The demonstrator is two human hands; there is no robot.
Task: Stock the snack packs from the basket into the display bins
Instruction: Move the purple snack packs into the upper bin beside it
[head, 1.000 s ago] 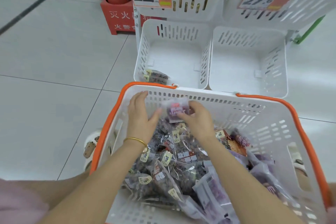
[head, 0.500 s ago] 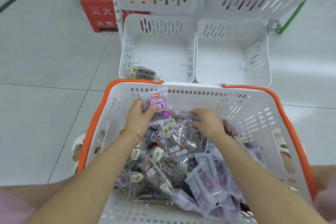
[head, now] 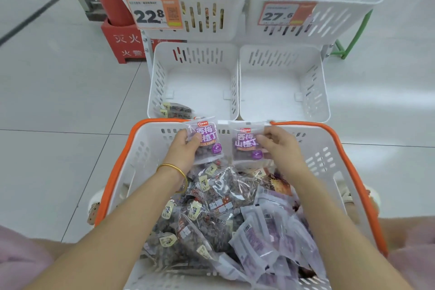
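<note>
Our left grip (head: pixel 182 148) still curls round a purple pack (head: pixel 207 139); our right grip (head: pixel 277 146), empty half a second ago, now pinches a second pack (head: pixel 246 146), both lifted at the far rim of the basket (head: pixel 329 129). We judge both ready for the display bins (head: pixel 195 54) just beyond the basket.

The far rim of the orange-rimmed white plastic basket (head: pixel 150 139) hides part of the dark clear-wrapped packs (head: pixel 176 110) in the lower-left white slotted bin (head: pixel 195 45).
</note>
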